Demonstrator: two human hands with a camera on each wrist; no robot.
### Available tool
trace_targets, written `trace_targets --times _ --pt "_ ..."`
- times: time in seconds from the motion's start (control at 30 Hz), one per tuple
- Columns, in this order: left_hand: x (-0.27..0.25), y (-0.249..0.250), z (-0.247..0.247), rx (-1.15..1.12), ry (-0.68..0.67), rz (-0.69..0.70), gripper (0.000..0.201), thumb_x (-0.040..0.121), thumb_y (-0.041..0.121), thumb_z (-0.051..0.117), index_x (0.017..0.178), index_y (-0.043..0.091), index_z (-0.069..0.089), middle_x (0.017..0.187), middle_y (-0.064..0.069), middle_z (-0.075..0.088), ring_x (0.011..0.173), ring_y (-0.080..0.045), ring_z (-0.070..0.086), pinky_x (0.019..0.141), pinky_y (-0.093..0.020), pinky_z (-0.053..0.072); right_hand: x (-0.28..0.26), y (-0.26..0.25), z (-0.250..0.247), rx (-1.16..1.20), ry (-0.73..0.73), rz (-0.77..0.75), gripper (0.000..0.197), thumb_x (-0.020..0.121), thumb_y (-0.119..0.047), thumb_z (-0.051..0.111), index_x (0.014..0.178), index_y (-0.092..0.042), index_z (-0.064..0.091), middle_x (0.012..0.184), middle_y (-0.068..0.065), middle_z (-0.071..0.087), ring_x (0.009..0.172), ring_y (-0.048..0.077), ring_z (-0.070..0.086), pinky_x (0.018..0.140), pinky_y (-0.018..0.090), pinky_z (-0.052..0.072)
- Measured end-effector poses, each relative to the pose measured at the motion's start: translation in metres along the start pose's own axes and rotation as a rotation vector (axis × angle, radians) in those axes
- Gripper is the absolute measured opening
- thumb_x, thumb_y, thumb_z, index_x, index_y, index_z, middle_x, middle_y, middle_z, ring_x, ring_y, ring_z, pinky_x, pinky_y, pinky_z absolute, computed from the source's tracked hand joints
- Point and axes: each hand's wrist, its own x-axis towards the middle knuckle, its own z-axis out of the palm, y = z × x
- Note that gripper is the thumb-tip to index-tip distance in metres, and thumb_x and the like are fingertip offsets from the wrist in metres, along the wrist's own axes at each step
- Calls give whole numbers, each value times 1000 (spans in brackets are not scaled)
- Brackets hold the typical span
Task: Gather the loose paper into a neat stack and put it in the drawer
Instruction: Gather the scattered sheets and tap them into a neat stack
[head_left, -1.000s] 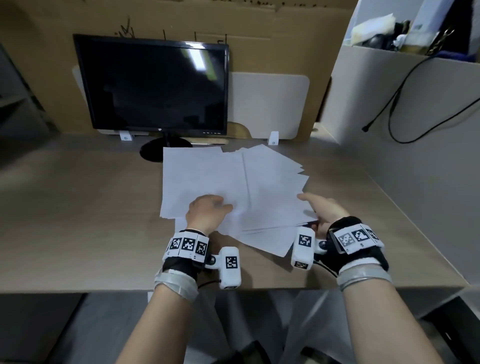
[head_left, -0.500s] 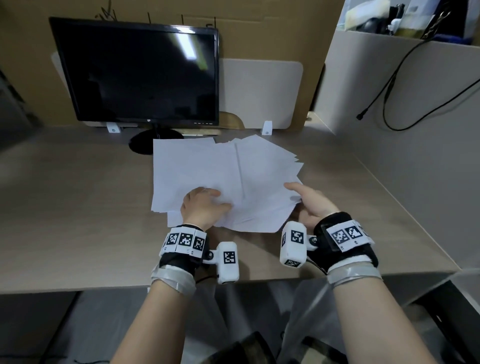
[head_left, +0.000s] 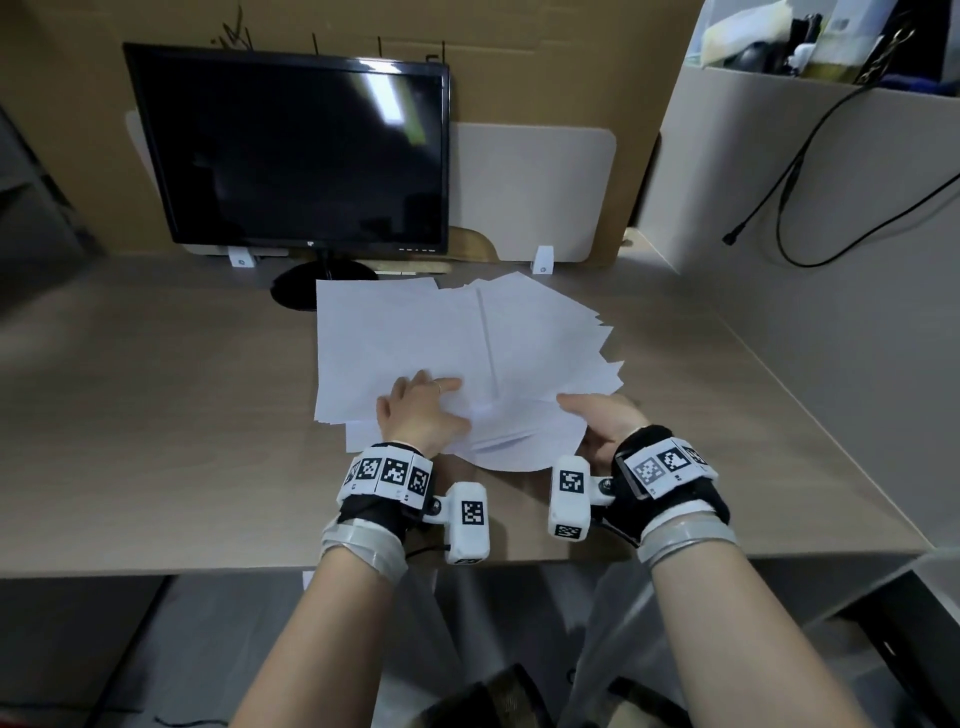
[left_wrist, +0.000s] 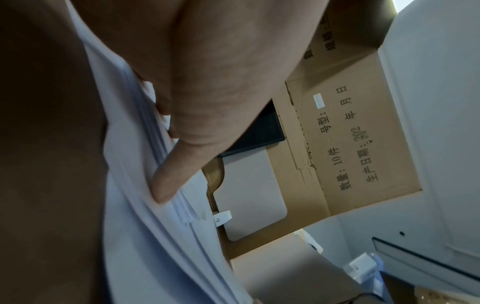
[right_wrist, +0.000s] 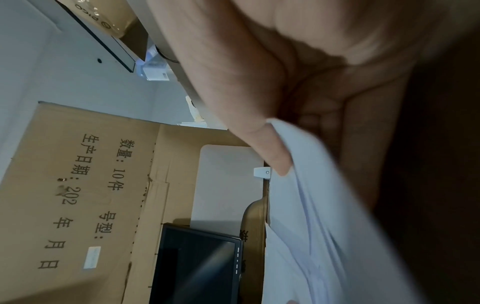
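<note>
Several loose white sheets of paper (head_left: 415, 338) lie fanned out in the middle of the desk (head_left: 156, 415), in front of the monitor. My left hand (head_left: 421, 410) sits on the near left part of the pile, its fingers curled and its thumb (left_wrist: 161, 185) lying on the sheets (left_wrist: 145, 236). At the pile's near right edge my right hand (head_left: 597, 421) pinches the paper (right_wrist: 311, 226), thumb (right_wrist: 270, 152) on top and fingers curled below. Between the hands the near sheets bulge up. No drawer shows.
A dark monitor (head_left: 301, 150) on a round foot stands at the back of the desk, touching the far sheets. Behind it are a cardboard wall (head_left: 519, 62) and a pale panel (head_left: 530, 192). A grey partition (head_left: 831, 312) with a hanging black cable (head_left: 779, 208) bounds the right side.
My right hand has slid left with the pile's right edge, so the spread is narrower and the near sheets have buckled upward. The left hand has stayed on the paper.
</note>
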Motion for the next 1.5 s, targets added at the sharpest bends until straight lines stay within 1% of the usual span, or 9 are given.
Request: trace_targets --times 0.1,0.3,0.6,0.77,1.03,1.17,1.33,1.4,1.5 --pt "2 -1 1 67 45 -14 64 90 18 59 149 41 46 166 3 26 155 -22 14 123 -41 4 11 3 -6 -76 49 -9 28 87 -4 68 113 4 64 103 20 73 90 36 72 88 57 55" --pt "10 -9 -3 106 46 -81 61 97 20 53 152 42 40 169 3 18 156 -21 9 126 -43 2 1 -17 -29 -59 152 -95 35 92 -11 65 123 -2 52 104 10 63 67 16 57 37 19 41" --pt "13 -6 3 115 66 -76 61 97 20 52 152 42 40 169 1 18 156 -22 8 125 -43 0 -7 -28 -62 97 328 -228 36 83 -4 70 115 2 56 109 17 68 101 35 67 92 49 55" --pt "18 -1 8 109 78 -120 71 90 8 53 152 40 41 168 2 19 156 -22 7 126 -47 0 -13 -35 -80 204 412 -269 25 88 -1 64 76 -11 45 91 9 63 79 25 62 69 31 51" --pt "19 22 15 109 127 -129 63 89 2 46 146 31 51 161 0 35 152 -24 20 124 -45 8 -20 -39 -116 404 560 -339 23 88 -1 63 111 -1 58 105 10 67 82 24 65 54 22 47" --pt "16 52 27 -299 86 9 42 93 41 58 128 19 67 136 -4 63 129 -24 53 115 -38 35 -20 -37 -124 432 533 -338 21 90 -2 62 110 -3 53 98 8 62 75 20 60 48 19 44" --pt "-3 99 24 -924 -232 101 71 90 77 45 138 25 52 125 2 69 110 -15 71 100 -35 50 -15 -30 -120 428 446 -322 21 91 -4 62 107 -6 49 102 10 64 82 21 61 61 24 47" --pt "-6 102 27 -963 -259 137 82 79 76 63 140 22 52 129 0 69 107 -17 74 101 -38 53 -12 -27 -112 427 396 -316 20 91 -3 63 107 -7 51 100 7 67 79 18 63 58 22 48" --pt "-11 99 27 -1134 -142 61 52 91 44 73 130 13 59 121 -6 74 106 -24 74 100 -44 56 -7 -21 -90 385 302 -282 38 87 -11 71 119 0 54 103 4 69 92 21 67 71 26 52"
